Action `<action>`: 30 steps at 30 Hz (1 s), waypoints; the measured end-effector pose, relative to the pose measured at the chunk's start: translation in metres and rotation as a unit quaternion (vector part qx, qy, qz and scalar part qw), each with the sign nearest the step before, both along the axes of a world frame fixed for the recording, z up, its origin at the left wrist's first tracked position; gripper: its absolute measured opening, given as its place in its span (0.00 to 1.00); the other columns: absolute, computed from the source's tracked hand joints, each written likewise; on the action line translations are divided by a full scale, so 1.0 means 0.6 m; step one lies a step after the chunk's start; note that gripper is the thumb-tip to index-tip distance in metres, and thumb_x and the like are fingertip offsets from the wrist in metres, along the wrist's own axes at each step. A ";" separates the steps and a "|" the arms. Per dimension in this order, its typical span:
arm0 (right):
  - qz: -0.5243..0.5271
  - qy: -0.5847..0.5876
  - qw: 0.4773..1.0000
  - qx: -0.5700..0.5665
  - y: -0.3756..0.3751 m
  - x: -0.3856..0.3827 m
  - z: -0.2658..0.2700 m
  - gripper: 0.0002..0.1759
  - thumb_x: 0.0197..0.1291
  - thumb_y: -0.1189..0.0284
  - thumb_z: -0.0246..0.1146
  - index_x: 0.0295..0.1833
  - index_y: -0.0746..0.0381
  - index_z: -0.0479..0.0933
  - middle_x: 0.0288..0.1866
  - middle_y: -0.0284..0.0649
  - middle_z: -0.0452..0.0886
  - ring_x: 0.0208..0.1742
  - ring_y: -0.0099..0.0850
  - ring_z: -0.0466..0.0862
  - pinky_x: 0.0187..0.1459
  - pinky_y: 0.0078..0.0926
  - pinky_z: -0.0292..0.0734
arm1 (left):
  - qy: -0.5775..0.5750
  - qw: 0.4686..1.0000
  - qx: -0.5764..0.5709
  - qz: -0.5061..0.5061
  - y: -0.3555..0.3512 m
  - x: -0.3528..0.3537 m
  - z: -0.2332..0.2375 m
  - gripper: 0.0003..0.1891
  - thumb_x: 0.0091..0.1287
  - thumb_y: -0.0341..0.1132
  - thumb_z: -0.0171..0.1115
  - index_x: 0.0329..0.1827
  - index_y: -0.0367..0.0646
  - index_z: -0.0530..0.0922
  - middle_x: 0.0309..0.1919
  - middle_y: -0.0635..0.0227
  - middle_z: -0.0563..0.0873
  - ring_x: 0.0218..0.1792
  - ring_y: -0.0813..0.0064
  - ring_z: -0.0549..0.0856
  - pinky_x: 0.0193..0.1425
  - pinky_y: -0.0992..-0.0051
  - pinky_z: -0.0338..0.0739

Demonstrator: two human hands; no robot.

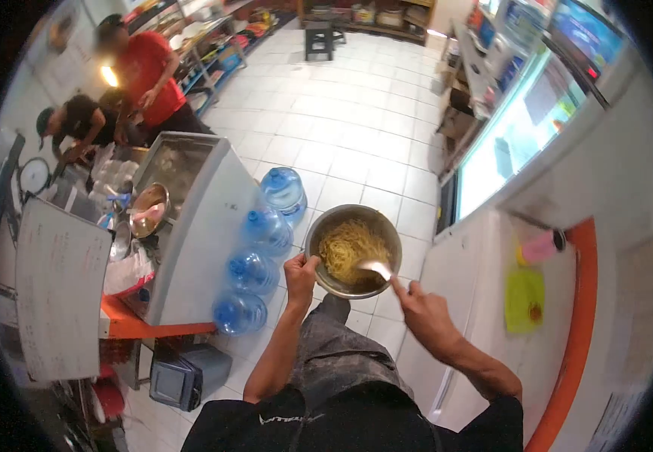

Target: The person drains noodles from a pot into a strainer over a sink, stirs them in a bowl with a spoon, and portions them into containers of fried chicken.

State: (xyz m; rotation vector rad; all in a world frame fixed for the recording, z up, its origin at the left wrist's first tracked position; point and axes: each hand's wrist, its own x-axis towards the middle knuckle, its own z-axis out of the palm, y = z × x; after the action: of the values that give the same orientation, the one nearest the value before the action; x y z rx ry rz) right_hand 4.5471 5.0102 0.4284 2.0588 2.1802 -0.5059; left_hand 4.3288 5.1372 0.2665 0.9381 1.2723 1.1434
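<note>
A round metal bowl [389, 227] is held out in front of my body, over the tiled floor. Yellowish, noodle-like strands [349, 248] lie inside it. My left hand [300, 277] grips the bowl's left rim, fingers closed. In my right hand [421, 313] is a metal spoon [375, 267], its bright end over the strands at the bowl's lower right. Its handle is mostly hidden by my fingers.
Several blue water jugs [253, 270] line the grey counter side [198, 241] on my left. Two people work at the upper left. On the right are a white surface [481, 301], a green item [524, 300] and a pink container [539, 248]. A dark stool [318, 39] stands far ahead.
</note>
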 end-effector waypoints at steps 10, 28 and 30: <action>0.153 0.068 0.983 0.079 0.589 0.104 0.021 0.28 0.63 0.81 0.54 0.70 0.60 0.66 0.36 0.52 0.79 0.31 0.44 0.85 0.31 0.38 0.83 | 0.014 0.997 0.046 0.055 0.482 0.096 0.042 0.05 0.57 0.26 0.60 0.31 0.34 0.82 0.26 0.71 0.83 0.24 0.81 0.80 0.29 0.80 0.72; 0.128 0.297 0.942 0.093 1.525 0.444 -0.189 0.30 0.59 0.80 0.59 0.69 0.49 0.72 0.34 0.53 0.84 0.33 0.45 0.87 0.38 0.40 0.82 | 0.081 0.989 0.068 0.099 1.278 0.344 0.046 0.08 0.59 0.27 0.60 0.22 0.35 0.77 0.17 0.80 0.72 0.21 0.90 0.66 0.23 0.78 0.58; 0.125 0.362 0.924 -0.016 1.614 0.455 -0.184 0.29 0.61 0.79 0.60 0.68 0.48 0.73 0.37 0.53 0.85 0.33 0.44 0.87 0.38 0.40 0.83 | 0.077 0.993 0.042 0.078 1.348 0.346 0.032 0.09 0.62 0.28 0.60 0.23 0.35 0.77 0.18 0.81 0.72 0.21 0.90 0.66 0.22 0.78 0.58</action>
State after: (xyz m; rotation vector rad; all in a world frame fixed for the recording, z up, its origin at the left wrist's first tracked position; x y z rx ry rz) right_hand 4.8204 5.9787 0.3179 1.6883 2.7143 -1.4376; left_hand 4.5362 5.9460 0.2857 1.0188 1.4508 1.2734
